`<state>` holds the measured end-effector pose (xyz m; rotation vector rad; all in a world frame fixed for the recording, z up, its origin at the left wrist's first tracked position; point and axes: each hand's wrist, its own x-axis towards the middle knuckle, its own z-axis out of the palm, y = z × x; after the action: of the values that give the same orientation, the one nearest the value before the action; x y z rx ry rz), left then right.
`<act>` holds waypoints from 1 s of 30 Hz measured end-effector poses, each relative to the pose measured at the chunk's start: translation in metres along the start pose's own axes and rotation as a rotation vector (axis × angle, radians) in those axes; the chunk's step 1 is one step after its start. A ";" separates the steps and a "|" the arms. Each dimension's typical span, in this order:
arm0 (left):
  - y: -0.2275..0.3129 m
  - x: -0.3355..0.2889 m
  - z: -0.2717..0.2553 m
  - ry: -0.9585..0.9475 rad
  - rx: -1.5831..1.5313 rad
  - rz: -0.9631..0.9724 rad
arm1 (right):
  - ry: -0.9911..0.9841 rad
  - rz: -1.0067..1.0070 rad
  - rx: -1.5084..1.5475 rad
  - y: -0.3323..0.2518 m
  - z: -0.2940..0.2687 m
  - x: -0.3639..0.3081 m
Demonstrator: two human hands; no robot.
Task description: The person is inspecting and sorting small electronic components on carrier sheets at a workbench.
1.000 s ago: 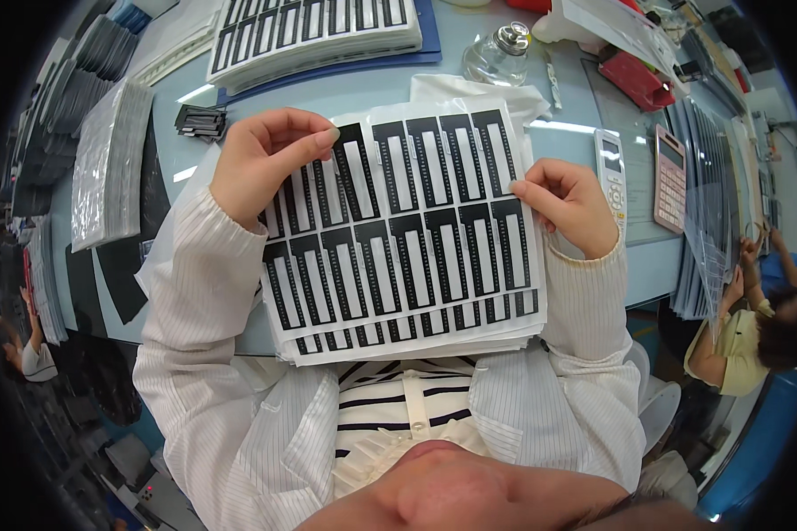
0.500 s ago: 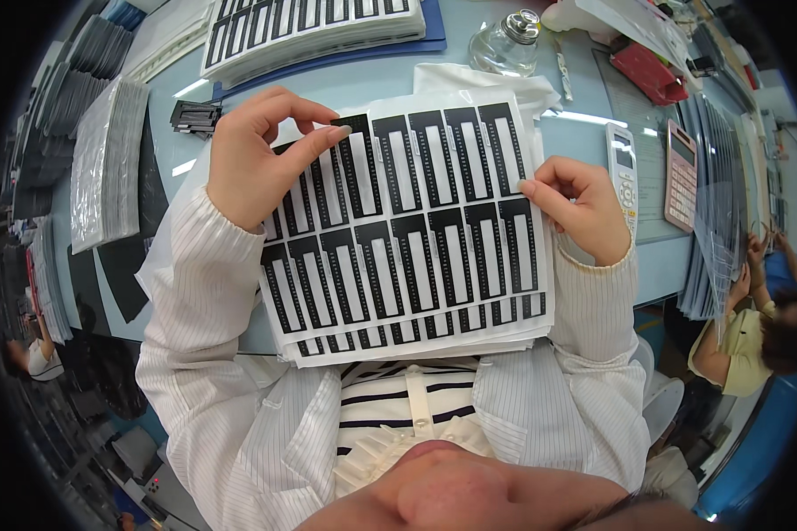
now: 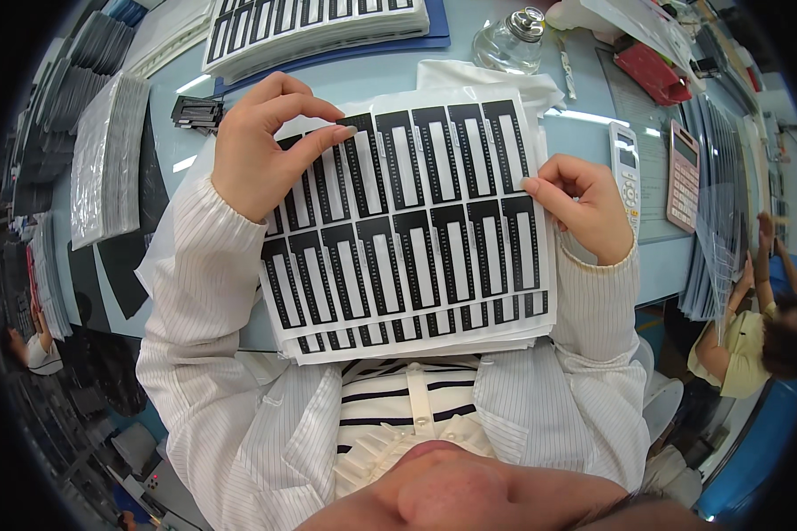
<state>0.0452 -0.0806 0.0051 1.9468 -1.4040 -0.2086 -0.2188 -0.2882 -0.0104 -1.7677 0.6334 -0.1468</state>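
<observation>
In front of my chest lies a stack of white sheets [image 3: 398, 344], its top sheet printed with rows of black rectangular frames with white middles. My left hand [image 3: 270, 146] reaches over the upper left part of the sheet. Its thumb and forefinger are pinched at the top end of one black frame-shaped sticker [image 3: 360, 168]; whether that end is lifted is hard to see. At the right edge, my right hand [image 3: 589, 205] grips the top sheet, thumb on its face and fingers curled, partly hidden.
Another thick stack of printed sheets [image 3: 328, 40] lies on a blue board at the back. Behind my sheets stand a glass bottle [image 3: 511, 42] and a white cloth [image 3: 487, 80]. Small black pieces [image 3: 197, 112] lie left; a remote control [image 3: 626, 168] and pink calculator [image 3: 682, 177] lie right.
My hands stay almost where they were, at the same spots on the sheet. At the far right, a co-worker's hand has risen.
</observation>
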 end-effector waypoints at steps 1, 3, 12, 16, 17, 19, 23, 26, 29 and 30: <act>-0.001 0.000 0.000 0.003 -0.010 -0.003 | 0.001 0.001 -0.005 0.000 0.000 0.000; -0.001 -0.001 0.000 -0.003 -0.042 -0.027 | -0.005 0.006 0.006 0.000 -0.001 0.000; -0.004 0.001 0.001 0.024 0.078 0.049 | 0.000 0.015 -0.003 -0.003 0.000 0.000; 0.002 -0.001 0.002 0.034 0.238 0.071 | -0.002 0.019 -0.007 -0.003 0.000 0.000; 0.004 0.000 0.002 0.036 0.246 0.077 | 0.000 0.012 -0.007 -0.003 0.000 0.000; 0.006 0.001 0.002 0.041 0.261 0.092 | 0.003 0.009 -0.012 -0.002 0.001 0.000; 0.010 0.001 0.003 0.030 0.317 0.065 | 0.006 0.006 -0.028 -0.001 0.000 0.000; 0.010 0.001 0.004 0.088 0.310 0.093 | 0.008 -0.003 -0.018 -0.001 0.000 0.000; 0.003 -0.004 -0.003 0.188 0.324 0.123 | 0.011 -0.008 -0.019 0.000 0.001 0.001; -0.002 -0.006 -0.013 0.214 0.342 0.109 | 0.015 -0.003 -0.024 0.000 0.001 0.000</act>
<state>0.0506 -0.0689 0.0116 2.0818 -1.4682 0.3015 -0.2184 -0.2877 -0.0109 -1.7924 0.6457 -0.1545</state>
